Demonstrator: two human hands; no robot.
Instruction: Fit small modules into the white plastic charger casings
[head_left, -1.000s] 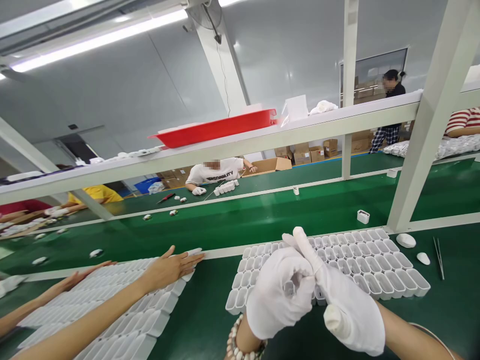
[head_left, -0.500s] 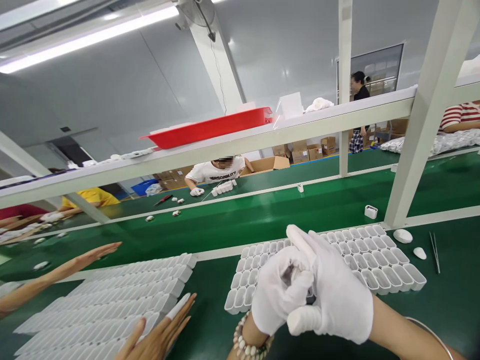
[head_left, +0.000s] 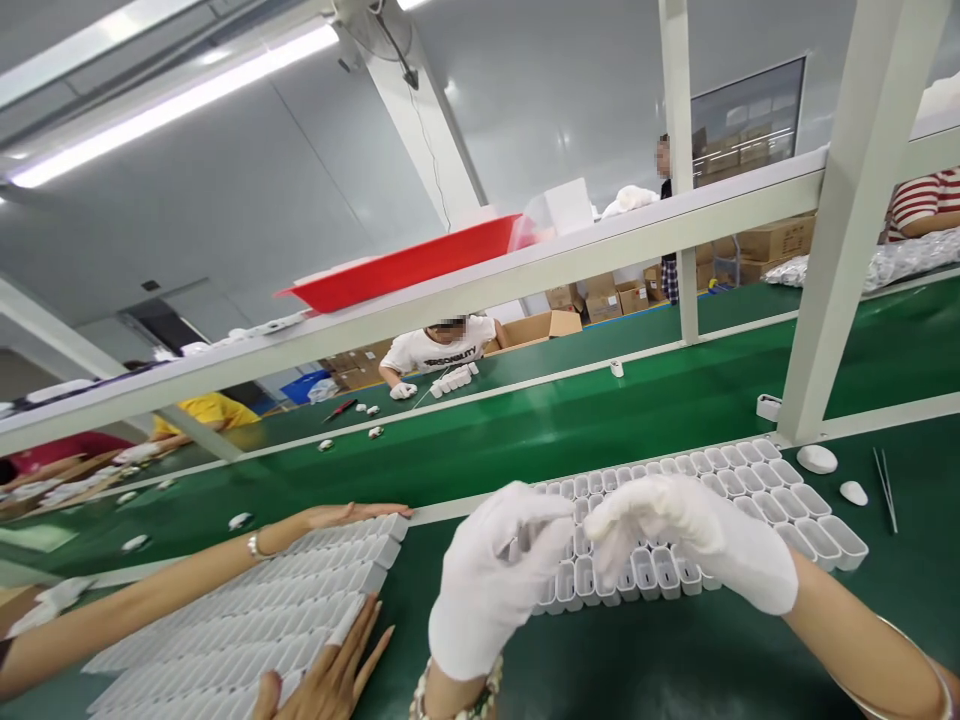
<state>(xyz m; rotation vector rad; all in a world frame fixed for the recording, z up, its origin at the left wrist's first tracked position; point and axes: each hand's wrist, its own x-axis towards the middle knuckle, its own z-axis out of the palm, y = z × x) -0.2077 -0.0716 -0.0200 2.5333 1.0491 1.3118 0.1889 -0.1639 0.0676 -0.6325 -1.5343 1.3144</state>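
Note:
My left hand (head_left: pixel 499 575), in a white glove, hovers over the left part of a block of small white open-topped cups (head_left: pixel 814 535). Its fingers are curved, with a gap between them and the thumb. My right hand (head_left: pixel 690 525), gloved too, arches over the middle of the same rows, fingers bent downward and parted. I see nothing held in either hand. The hands are close together but separate, and they cover many of the cups. Whether the fingertips touch any cups I cannot tell.
At left, a co-worker's bare hands (head_left: pixel 322 665) rest against another block of white cups (head_left: pixel 225 610). Tweezers (head_left: pixel 885 490) and two white pieces (head_left: pixel 817 459) lie at right. A shelf post (head_left: pixel 862 220) rises behind; a red tray (head_left: pixel 412 262) sits on the shelf.
My hands, pressed together before, have come apart and spread over the cups. The co-worker's far hand has moved right onto the far edge of the left block. The view has shifted slightly.

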